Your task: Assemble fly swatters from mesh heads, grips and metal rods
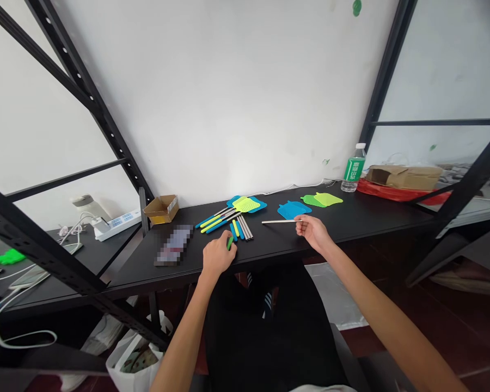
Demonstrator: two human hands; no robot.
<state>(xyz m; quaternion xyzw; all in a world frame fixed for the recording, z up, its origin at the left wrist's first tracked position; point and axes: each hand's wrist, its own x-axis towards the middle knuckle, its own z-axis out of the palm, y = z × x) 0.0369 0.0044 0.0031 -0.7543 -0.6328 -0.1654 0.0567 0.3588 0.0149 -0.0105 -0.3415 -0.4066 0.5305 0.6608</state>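
Left hand (pixel 219 255) gripping a green handle (pixel 230 243) near the table's (pixel 269 239) front edge, right hand (pixel 311 232) pinching a rod (pixel 278 221), loose handles (pixel 237 228) just beyond the left hand, blue paddles (pixel 294 209) behind the rod

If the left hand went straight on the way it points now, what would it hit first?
Probably the short blue and yellow handles lying just ahead of the left hand, though one view leaves the gap's depth unclear.
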